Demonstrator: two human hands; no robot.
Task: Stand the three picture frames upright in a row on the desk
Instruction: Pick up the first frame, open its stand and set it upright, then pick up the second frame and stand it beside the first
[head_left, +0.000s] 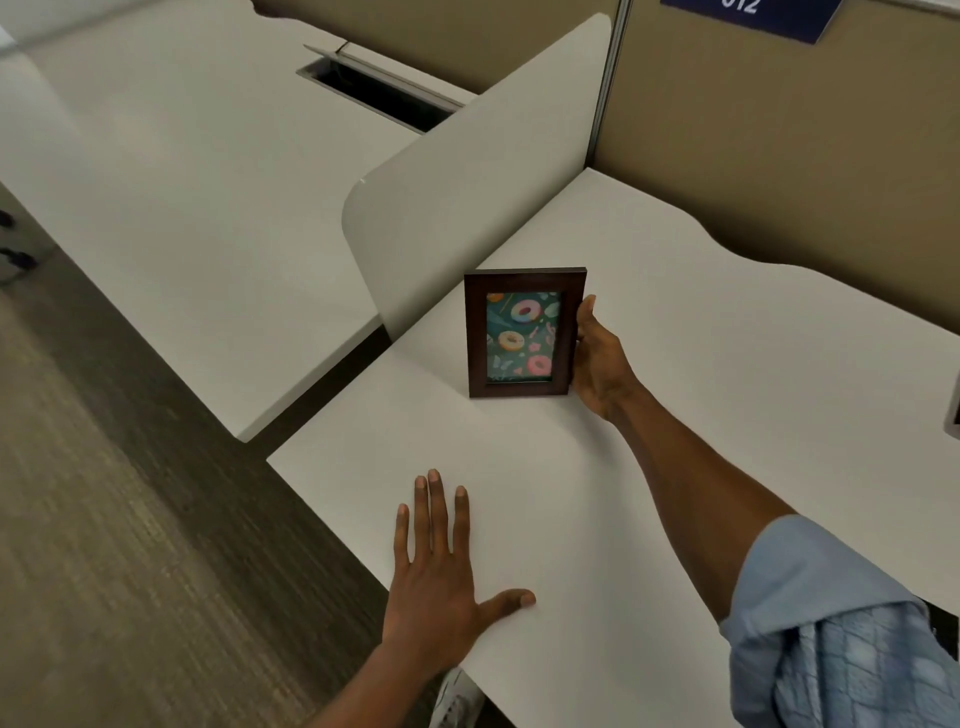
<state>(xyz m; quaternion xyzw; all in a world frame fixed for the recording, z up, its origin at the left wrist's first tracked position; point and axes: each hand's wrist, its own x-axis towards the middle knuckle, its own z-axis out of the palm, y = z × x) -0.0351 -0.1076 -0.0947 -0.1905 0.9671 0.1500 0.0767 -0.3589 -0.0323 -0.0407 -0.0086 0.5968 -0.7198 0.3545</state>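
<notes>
One dark brown picture frame (523, 332) with a doughnut print stands upright on the white desk (727, 364), close to the white side divider. My right hand (597, 358) grips its right edge, thumb at the front and fingers hidden behind the frame. My left hand (436, 566) lies flat on the desk near the front edge, fingers spread, holding nothing. No other picture frame is in view.
The white divider panel (467, 171) rises just left of and behind the frame. A tan partition wall (779, 156) runs along the back. A neighbouring desk (182, 182) with a cable slot (379, 93) lies to the left. Grey carpet (104, 519) is beyond the desk's left edge.
</notes>
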